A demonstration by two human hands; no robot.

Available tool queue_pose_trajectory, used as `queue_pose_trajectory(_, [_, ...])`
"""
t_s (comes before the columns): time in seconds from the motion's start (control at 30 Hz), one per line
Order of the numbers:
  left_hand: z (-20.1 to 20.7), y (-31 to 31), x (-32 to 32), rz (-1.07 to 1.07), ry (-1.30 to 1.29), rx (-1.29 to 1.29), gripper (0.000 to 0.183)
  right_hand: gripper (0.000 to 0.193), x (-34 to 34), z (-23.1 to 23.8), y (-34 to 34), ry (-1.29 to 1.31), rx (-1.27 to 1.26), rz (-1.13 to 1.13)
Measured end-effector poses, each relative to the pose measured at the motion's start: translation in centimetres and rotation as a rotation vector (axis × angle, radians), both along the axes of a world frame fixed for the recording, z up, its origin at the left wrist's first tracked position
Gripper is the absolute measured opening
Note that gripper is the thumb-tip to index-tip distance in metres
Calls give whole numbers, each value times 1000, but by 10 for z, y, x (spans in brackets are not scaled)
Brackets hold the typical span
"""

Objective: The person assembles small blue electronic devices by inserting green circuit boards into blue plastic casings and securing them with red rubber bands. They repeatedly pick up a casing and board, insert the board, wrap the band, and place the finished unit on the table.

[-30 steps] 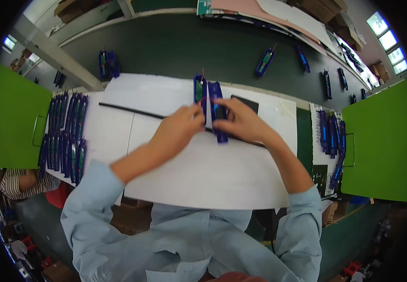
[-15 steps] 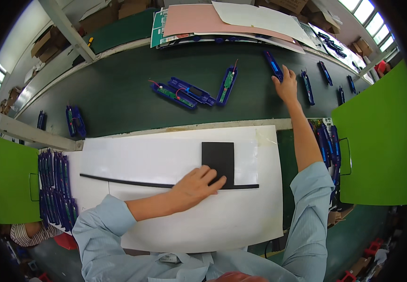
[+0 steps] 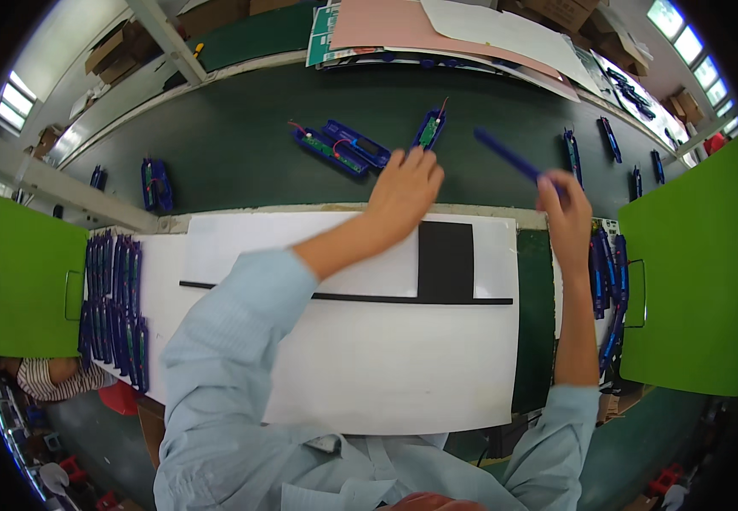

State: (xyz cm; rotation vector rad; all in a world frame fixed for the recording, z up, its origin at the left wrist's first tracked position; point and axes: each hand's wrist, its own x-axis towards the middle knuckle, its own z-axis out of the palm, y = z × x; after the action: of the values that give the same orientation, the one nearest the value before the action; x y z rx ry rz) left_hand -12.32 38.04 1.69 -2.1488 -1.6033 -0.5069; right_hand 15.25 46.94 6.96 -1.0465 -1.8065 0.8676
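The right hand pinches a long blue casing, lifted above the green belt; the left hand, fingers spread, reaches an open blue casing. The white mat's black pad lies bare, so assembly looks unstarted.

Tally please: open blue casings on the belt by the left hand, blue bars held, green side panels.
Open blue casings by the left hand: 3
Blue bar in the right hand: 1
Green side panels: 2
Total: 6
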Motion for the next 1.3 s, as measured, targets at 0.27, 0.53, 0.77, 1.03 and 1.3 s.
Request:
queue_pose_trajectory(0.27, [3, -11, -8, -61, 3, -26, 14, 37, 16, -13, -254, -65, 287, 447])
queue_pose_trajectory(0.53, [62, -329, 32, -246, -167, -404, 24, 33, -6, -70, -331, -321, 314, 693])
queue_pose_trajectory(0.77, [62, -343, 35, -176, -362, -477, 33, 30, 0, -39, -251, -288, 193, 588])
queue_pose_trajectory(1.03, [-4, -116, 55, -198, -211, -567, 69, 31, -22, -82, -50, -637, 252, 223])
queue_pose_trajectory(1.3, [-50, -126, 58, -186, -403, -483, 67, 28, -18, -110, -26, -315, -75, 261])
